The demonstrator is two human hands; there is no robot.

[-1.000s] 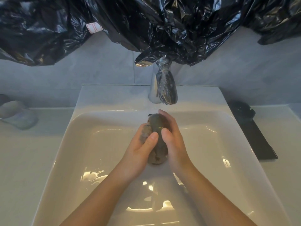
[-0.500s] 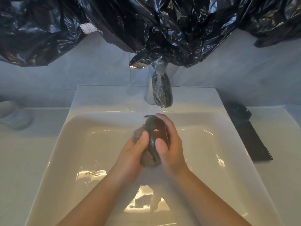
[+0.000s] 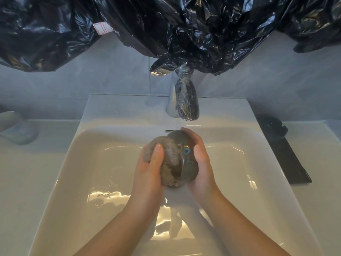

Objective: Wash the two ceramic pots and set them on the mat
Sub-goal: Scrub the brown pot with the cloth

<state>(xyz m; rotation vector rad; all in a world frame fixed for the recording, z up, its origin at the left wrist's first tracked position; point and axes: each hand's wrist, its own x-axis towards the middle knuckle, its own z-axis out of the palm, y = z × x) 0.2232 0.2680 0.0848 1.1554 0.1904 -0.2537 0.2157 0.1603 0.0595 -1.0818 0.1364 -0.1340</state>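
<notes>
"Ceramic pot (image 3: 188, 163) first: we have it cupped in our right hand (image 3: 201, 163), fingers curled round its far side, above the sink (image 3: 103, 163) basin."

"And our left hand (image 3: 149, 169)?"

"Gripping the sponge (image 3: 169, 157), thumb on top, pressing it into the pot's mouth. A moment ago the sponge sat mostly hidden behind the pot. We have since turned the pot, and a blue mark now faces us."

"So we judge this is scrubbing, not rinsing."

"Agreed. The pot sits between both hands, just below the faucet (image 3: 186, 106). Whether water runs, we cannot tell."

"The mat (image 3: 291, 159)?"

"Well apart, on the counter to our right, with something dark at its far end. Black plastic (image 3: 184, 24) hangs beyond."
</notes>
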